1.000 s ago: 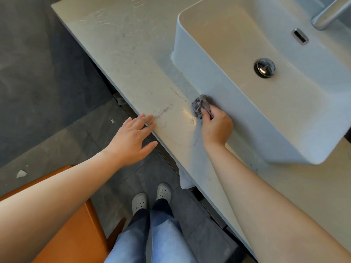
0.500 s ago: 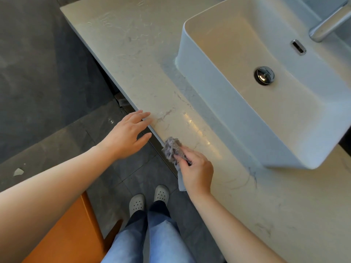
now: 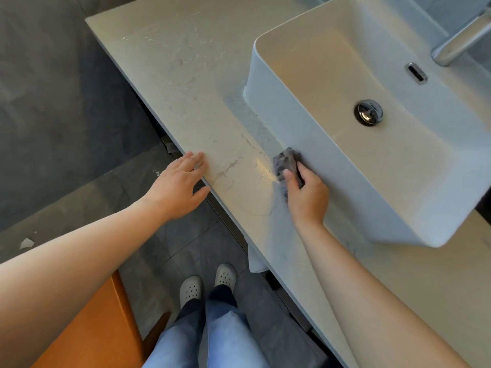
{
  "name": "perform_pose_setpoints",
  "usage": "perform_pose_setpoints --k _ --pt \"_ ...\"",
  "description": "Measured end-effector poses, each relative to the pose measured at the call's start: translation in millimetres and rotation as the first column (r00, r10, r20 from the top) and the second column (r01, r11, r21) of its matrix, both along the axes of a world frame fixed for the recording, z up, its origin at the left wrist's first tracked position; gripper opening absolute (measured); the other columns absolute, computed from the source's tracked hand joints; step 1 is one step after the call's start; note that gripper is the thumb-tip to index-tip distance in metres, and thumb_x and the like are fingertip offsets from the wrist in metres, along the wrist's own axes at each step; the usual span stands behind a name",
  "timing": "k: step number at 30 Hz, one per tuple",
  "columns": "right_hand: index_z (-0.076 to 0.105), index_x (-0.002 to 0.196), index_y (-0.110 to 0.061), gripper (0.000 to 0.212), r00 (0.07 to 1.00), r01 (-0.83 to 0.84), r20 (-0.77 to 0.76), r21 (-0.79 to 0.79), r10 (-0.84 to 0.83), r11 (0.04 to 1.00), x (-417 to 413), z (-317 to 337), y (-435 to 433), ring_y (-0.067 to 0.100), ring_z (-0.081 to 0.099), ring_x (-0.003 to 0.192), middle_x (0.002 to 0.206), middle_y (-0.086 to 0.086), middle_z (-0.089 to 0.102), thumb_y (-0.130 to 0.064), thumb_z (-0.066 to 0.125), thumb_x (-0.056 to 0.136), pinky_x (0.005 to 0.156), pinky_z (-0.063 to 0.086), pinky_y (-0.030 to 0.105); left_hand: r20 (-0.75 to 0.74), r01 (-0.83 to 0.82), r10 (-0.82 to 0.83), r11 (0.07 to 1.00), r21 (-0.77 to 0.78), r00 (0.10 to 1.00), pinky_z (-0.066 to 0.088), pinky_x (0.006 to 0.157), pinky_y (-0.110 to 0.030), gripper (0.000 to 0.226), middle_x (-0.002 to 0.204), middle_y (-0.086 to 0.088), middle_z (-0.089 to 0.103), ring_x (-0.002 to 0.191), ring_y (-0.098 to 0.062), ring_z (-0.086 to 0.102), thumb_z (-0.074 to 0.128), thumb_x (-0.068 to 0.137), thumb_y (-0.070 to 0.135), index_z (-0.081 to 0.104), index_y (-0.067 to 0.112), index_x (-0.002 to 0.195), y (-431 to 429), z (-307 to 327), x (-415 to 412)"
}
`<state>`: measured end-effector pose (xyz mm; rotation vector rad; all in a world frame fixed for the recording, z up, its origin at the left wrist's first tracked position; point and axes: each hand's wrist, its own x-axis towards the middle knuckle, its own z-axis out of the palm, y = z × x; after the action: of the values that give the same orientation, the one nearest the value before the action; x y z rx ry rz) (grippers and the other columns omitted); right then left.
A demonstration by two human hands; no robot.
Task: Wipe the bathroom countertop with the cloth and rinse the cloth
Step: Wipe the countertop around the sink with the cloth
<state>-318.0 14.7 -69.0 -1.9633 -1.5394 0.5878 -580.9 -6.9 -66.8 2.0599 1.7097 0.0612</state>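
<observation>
Where the basin (image 3: 279,115) wall bounds the surface (image 3: 186,88), fingers of the right hand (image 3: 308,200) pinch the crumpled grey cloth (image 3: 288,162) against its base; left hand (image 3: 176,189) fingers lie straight, left of the basin.

Soft warm daylight, wide-angle view, mostly sharp.
A wet glare streak shines on the counter (image 3: 186,88); the basin (image 3: 358,187) wall throws a bluish shadow beside it. The floor (image 3: 53,102) is dim. Straight edges bow toward the corners, and the cloth (image 3: 288,160) looks slightly smeared.

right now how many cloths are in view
2: a grey cloth gripped in the right hand against the sink, and what looks like a white cloth hanging below the countertop; others may be hidden.
</observation>
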Motion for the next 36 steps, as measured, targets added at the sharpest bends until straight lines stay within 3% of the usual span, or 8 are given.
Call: perform_pose_setpoints --k 2,5,10,18,21,26,32,36 --pt "0.057 0.129 -0.007 0.050 0.994 -0.074 0.087 0.019 0.072 0.997 -1 -19 -3 0.025 0.056 0.117 0.128 0.010 0.062 -0.031 0.065 0.086 0.102 0.042 0.037 -0.007 -0.003 0.003 1.000 0.000 1.000 0.011 0.119 -0.036 0.059 0.158 -0.005 0.018 0.146 -0.024 0.011 0.043 0.096 0.040 0.032 0.012 0.147 3 2 2" --pt "0.051 0.133 -0.003 0.056 0.979 -0.131 0.166 0.068 0.118 0.989 -6 -30 -12 0.030 0.049 0.125 0.138 0.013 0.053 -0.034 0.064 0.087 0.107 0.035 0.041 -0.035 0.003 -0.004 1.000 -0.008 0.999 0.013 0.119 -0.041 0.057 0.157 -0.004 0.020 0.145 -0.025 0.016 0.043 0.095 0.041 0.035 0.014 0.145 6 5 1" --pt "0.061 0.124 -0.012 0.046 0.948 -0.121 0.304 0.068 0.095 0.990 -12 -31 10 0.026 0.054 0.119 0.133 0.004 0.059 -0.039 0.055 0.088 0.096 0.035 0.044 -0.040 -0.012 0.011 1.000 -0.003 0.999 0.015 0.117 -0.045 0.057 0.156 -0.005 0.024 0.145 -0.027 0.018 0.048 0.094 0.038 0.038 0.012 0.144 1 4 5" --pt "0.060 0.126 -0.010 0.045 0.954 -0.159 0.269 0.082 0.132 0.984 -22 -38 25 0.030 0.051 0.122 0.134 0.007 0.058 -0.038 0.053 0.091 0.098 0.037 0.044 -0.055 -0.011 0.011 1.000 0.001 0.998 0.017 0.116 -0.047 0.056 0.155 -0.005 0.027 0.144 -0.028 0.021 0.051 0.093 0.037 0.040 0.012 0.143 2 1 4" --pt "0.059 0.127 -0.012 0.051 0.947 -0.188 0.277 0.062 0.164 0.980 -24 -35 18 0.031 0.051 0.122 0.136 0.006 0.056 -0.045 0.046 0.090 0.097 0.038 0.044 -0.063 0.005 -0.005 1.000 -0.001 0.998 0.019 0.115 -0.047 0.060 0.154 -0.005 0.029 0.143 -0.028 0.023 0.041 0.091 0.044 0.041 0.012 0.142 2 0 2" --pt "0.057 0.129 -0.013 0.047 0.925 -0.286 0.269 0.027 0.269 0.958 -35 -34 -12 0.027 0.049 0.123 0.137 0.004 0.055 -0.039 0.058 0.090 0.096 0.038 0.042 -0.073 0.059 -0.061 0.998 -0.027 0.995 0.022 0.115 -0.047 0.074 0.154 -0.003 0.029 0.143 -0.026 0.025 0.021 0.083 0.056 0.041 0.017 0.142 7 0 -10" --pt "0.056 0.130 -0.015 0.054 0.886 -0.374 0.292 -0.008 0.360 0.927 -42 -31 -45 0.022 0.048 0.123 0.139 0.002 0.053 -0.047 0.053 0.087 0.095 0.039 0.038 -0.074 0.131 -0.136 0.989 -0.066 0.988 0.015 0.117 -0.042 0.077 0.157 0.003 0.022 0.144 -0.020 0.020 0.015 0.081 0.060 0.037 0.023 0.145 14 4 -22" --pt "0.055 0.131 -0.017 0.050 0.891 -0.366 0.278 -0.029 0.359 0.930 -47 -28 -64 0.020 0.047 0.123 0.139 0.000 0.053 -0.038 0.058 0.086 0.096 0.037 0.035 -0.076 0.154 -0.159 0.985 -0.074 0.984 0.015 0.118 -0.041 0.078 0.157 0.004 0.020 0.144 -0.019 0.018 0.014 0.080 0.061 0.035 0.024 0.146 15 4 -24"
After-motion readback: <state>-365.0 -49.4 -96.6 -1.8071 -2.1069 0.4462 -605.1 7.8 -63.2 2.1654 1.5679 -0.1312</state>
